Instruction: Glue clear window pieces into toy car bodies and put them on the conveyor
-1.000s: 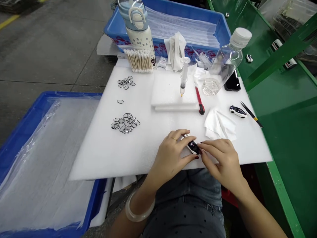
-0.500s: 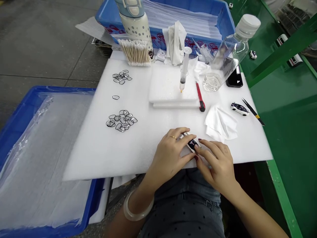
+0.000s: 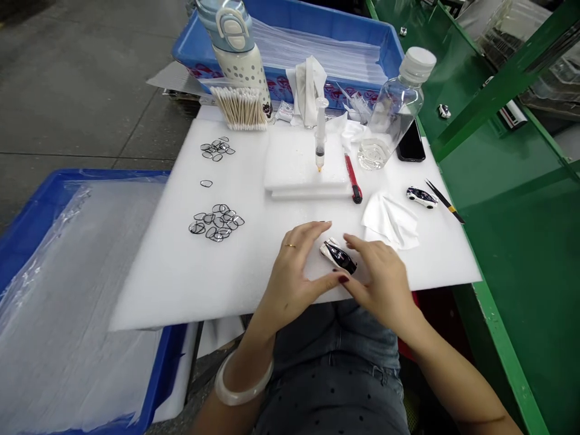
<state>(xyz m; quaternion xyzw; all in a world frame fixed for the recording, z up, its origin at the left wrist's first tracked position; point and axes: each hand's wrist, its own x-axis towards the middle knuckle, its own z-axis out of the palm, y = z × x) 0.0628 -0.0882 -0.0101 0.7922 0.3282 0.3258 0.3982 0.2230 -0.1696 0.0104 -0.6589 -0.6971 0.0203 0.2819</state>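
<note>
A white and dark-blue toy car (image 3: 338,256) lies on the white foam sheet (image 3: 181,284), tilted at an angle between my hands. My left hand (image 3: 292,266) is beside it, with the thumb reaching just below the car. My right hand (image 3: 378,275) is to its right, with the fingertips close to the car's side. Neither hand holds it. A second toy car (image 3: 421,197) stands further right, next to black-tipped tweezers (image 3: 446,202) and a white wipe (image 3: 389,222).
Two piles of thin black rings (image 3: 216,222) lie on the foam at left. Behind stand a syringe (image 3: 320,139) on a foam block, a red utility knife (image 3: 352,179), a water bottle (image 3: 394,109) and a phone (image 3: 411,143). A blue tray (image 3: 77,272) sits left.
Both hands have drawn back from the car and their fingers have spread, so the car now shows between them. The whole view has shifted slightly.
</note>
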